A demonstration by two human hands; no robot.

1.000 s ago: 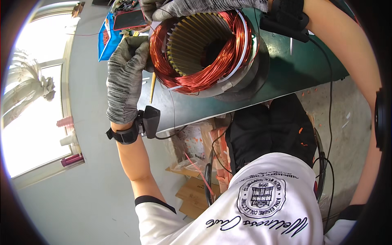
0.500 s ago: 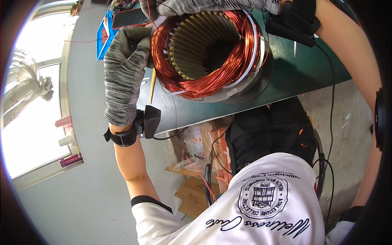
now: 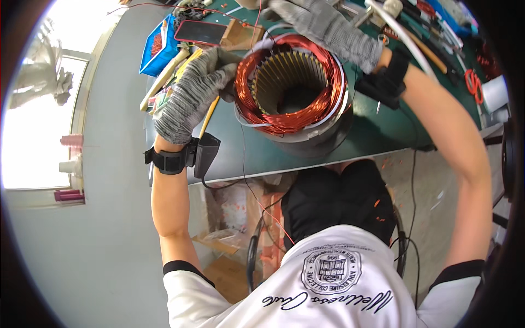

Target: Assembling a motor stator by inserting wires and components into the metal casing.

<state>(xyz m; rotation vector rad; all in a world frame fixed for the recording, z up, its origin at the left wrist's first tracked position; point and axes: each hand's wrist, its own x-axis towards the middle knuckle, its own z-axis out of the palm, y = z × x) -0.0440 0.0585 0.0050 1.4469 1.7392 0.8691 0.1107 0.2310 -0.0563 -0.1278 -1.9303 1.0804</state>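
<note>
Steadying the motor stator with its copper windings on the green workbench; gloved left hand pressed against its left side, gloved right hand curled over its far rim

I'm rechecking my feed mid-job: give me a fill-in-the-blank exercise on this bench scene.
1. Both hands wear knitted ____ gloves.
2. The stator has windings of ____-coloured wire.
3. The left hand rests against the stator's ____ side.
4. The stator stands on a ____ bench top.

Missing words: grey; copper; left; green
</note>
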